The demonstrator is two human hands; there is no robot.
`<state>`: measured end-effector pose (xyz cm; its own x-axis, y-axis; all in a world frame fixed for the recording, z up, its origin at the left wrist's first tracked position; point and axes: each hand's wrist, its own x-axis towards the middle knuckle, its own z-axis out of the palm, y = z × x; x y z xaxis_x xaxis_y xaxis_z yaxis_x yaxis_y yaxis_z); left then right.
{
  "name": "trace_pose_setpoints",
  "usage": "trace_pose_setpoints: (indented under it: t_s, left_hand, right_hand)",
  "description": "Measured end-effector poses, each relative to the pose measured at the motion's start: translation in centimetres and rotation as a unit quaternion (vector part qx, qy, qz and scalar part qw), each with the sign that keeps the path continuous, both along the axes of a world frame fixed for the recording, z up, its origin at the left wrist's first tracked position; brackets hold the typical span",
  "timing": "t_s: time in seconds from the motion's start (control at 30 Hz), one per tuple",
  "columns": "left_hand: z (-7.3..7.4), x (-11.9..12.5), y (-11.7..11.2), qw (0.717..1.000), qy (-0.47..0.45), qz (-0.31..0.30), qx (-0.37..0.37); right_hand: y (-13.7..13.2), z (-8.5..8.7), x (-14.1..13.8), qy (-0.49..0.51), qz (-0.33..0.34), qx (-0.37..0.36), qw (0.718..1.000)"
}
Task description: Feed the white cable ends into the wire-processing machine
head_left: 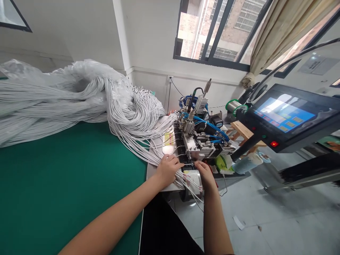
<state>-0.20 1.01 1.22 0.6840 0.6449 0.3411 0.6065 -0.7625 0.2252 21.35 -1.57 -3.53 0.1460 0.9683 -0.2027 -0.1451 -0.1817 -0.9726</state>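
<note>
A short stretch of white cable (188,164) runs between my two hands at the front of a bench machine (195,143). My left hand (168,170) is closed on the cable, resting over more white cables at the plate's edge. With its fingertips pinched, my right hand (204,170) grips the cable's end close to the machine's black track; the tip itself is too small to make out. Below the hands, loose cable ends (191,182) with reddish tips hang over a white roll (196,177). Other cables lie across the metal plate (152,170) into the track.
A large bundle of white cables (135,109), partly wrapped in plastic, lies on the green table (66,184). At right, a touchscreen panel (287,115) stands on an arm near a solder wire spool (235,106). Blue air hoses (212,126) cross the machine.
</note>
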Motion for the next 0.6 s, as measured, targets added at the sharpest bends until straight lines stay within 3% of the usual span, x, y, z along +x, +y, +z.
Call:
trace_pose_setpoints:
  t_s: [0.3,0.6]
  left_hand:
    - [-0.4,-0.3,-0.1,0.999,-0.041,0.005,0.006]
    - [-0.6,-0.2,-0.1,0.999,-0.017,0.025,-0.013]
  right_hand:
    - [-2.3,1.9,1.5,-0.17,-0.035,0.054,0.983]
    - [-4.7,5.5,2.1,-0.263,0.039,0.07,0.962]
